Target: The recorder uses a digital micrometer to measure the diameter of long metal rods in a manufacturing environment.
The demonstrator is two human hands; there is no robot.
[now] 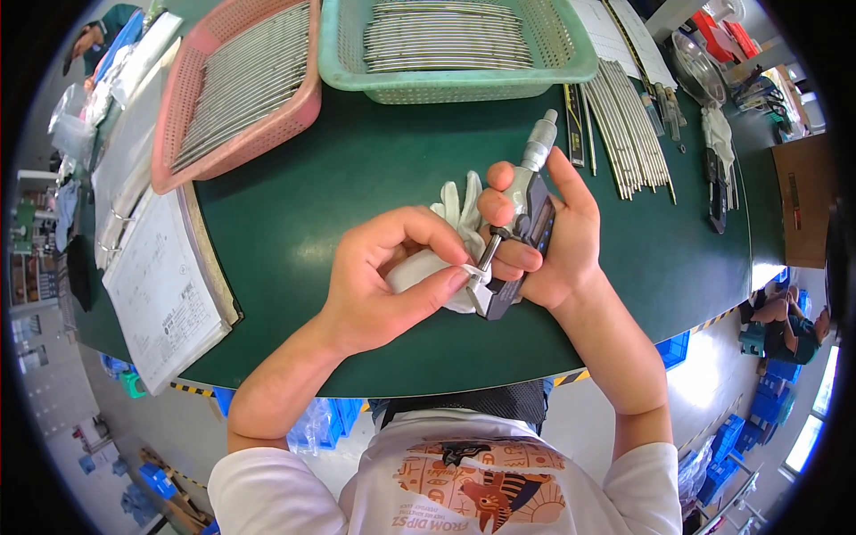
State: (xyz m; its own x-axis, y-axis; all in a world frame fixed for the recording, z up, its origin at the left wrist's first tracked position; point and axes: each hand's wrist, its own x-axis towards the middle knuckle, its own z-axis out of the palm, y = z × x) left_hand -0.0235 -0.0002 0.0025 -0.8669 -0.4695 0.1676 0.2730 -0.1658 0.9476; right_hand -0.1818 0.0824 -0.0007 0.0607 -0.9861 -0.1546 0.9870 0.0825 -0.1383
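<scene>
My right hand [572, 245] is wrapped round a digital micrometer [538, 203], its silver thimble pointing up and away and its frame toward me. Between the thumb and forefinger of my left hand [370, 276] is a white cloth [415, 270], pinched at the gap between the micrometer's measuring faces. Part of the cloth is hidden in the left palm. Just behind my hands lies a white glove [459, 207] on the green table [374, 169]; whether it joins the cloth, I cannot tell.
A pink basket [308, 98] and a green basket [437, 82], both with many thin metal rods, stand at the far side. More rods [624, 129] lie at the right, near a black caliper [716, 192]. An open binder of drawings [165, 290] rests at the left.
</scene>
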